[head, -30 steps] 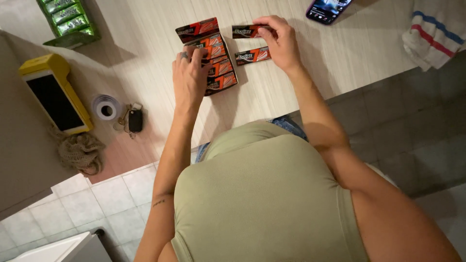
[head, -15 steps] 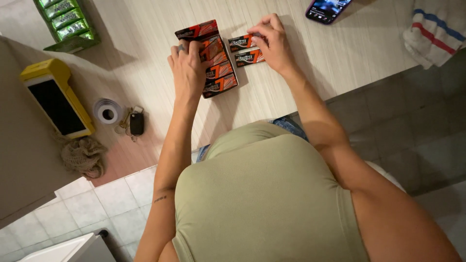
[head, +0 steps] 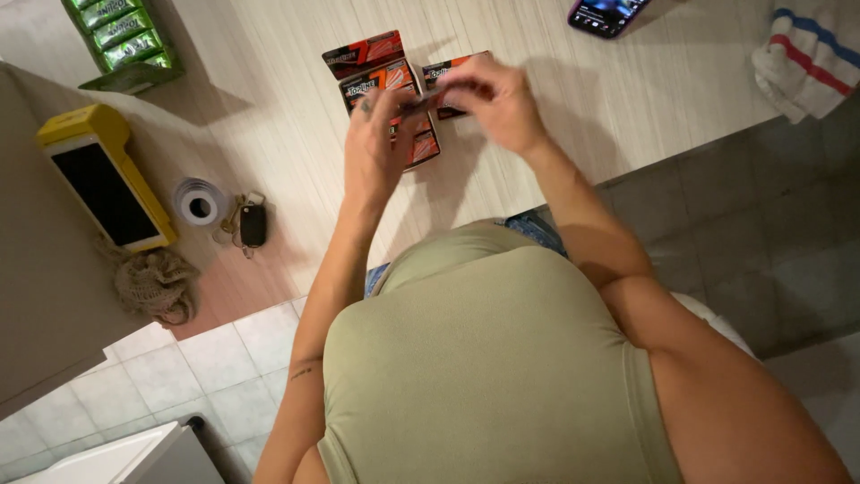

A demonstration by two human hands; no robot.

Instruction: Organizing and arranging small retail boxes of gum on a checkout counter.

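Pinching a small pack above the red display box

A small dark pack is being pinched between both hands, left hand from the near side, right hand from the far right, fingers narrowed on it. Its long axis is lying roughly left to right, just above the open red cardboard display box of glossy packs on the pale wood-grain counter.

Red-and-black packs are lying on pale wood-grain counter; yellow terminal, green packs, striped white towel.
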